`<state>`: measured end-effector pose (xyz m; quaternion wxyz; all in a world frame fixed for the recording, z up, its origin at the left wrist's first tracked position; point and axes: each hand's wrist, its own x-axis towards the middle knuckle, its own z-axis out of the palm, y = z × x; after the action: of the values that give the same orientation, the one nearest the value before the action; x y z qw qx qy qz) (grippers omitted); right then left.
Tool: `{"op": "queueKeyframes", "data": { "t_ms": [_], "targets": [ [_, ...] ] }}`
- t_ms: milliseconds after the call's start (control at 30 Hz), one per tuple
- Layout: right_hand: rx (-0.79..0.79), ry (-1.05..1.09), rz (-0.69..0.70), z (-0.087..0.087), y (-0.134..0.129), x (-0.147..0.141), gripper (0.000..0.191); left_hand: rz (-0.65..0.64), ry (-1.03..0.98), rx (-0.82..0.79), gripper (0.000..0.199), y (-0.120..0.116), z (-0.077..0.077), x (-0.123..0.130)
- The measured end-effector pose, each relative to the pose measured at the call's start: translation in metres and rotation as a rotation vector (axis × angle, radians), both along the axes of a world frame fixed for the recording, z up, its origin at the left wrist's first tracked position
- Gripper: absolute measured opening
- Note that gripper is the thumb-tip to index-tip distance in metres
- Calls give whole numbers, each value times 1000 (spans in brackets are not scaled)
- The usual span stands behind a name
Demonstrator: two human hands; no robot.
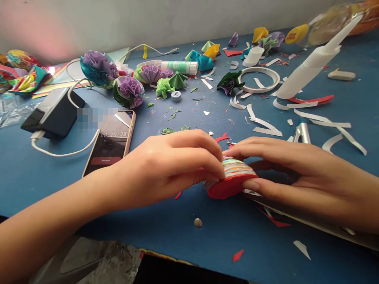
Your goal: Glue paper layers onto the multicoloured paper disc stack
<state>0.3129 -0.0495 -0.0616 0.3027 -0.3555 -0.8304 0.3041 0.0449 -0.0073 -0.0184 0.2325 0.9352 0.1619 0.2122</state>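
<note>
Both hands hold a small rounded piece (237, 169) wrapped in multicoloured stripes, with a flat red face (226, 187) turned toward me. My left hand (177, 165) grips its left side, fingers curled over the top. On the other side, my right hand (296, 169) pinches it, the thumb on the edge of the red face and the fingers behind. A long, flat, light-edged object (296, 221) lies under my right hand; most of it is hidden.
A phone (114, 138) and a black box with a cable (55, 112) lie left. Behind are folded paper flowers (128, 91), a glue stick (180, 67) and a tape roll (259, 79). A white bottle (308, 71) stands right, among paper scraps (263, 122).
</note>
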Motion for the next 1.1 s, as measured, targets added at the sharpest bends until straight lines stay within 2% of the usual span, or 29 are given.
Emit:
{"op": "queueKeyframes", "data": {
  "t_ms": [133,300,500,633,833,1033,1100],
  "targets": [
    [-25,-2,3,0,1,0,25,12,46,3,20,-1,0,3],
    [-43,-13,35,6,4,1,27,-31,77,-41,24,0,5,4],
    [-87,-51,31,4,2,10,32,-48,91,-63,12,4,7,1],
    [-142,-66,27,6,2,11,31,-5,83,-84,9,4,9,-1],
    [-168,9,7,9,3,6,26,65,151,-43,21,2,11,-3],
    [-257,17,34,8,0,10,26,120,82,5,39,3,5,-2],
    [-199,-15,29,9,0,13,31,137,66,31,35,4,2,-2]
  ]
}}
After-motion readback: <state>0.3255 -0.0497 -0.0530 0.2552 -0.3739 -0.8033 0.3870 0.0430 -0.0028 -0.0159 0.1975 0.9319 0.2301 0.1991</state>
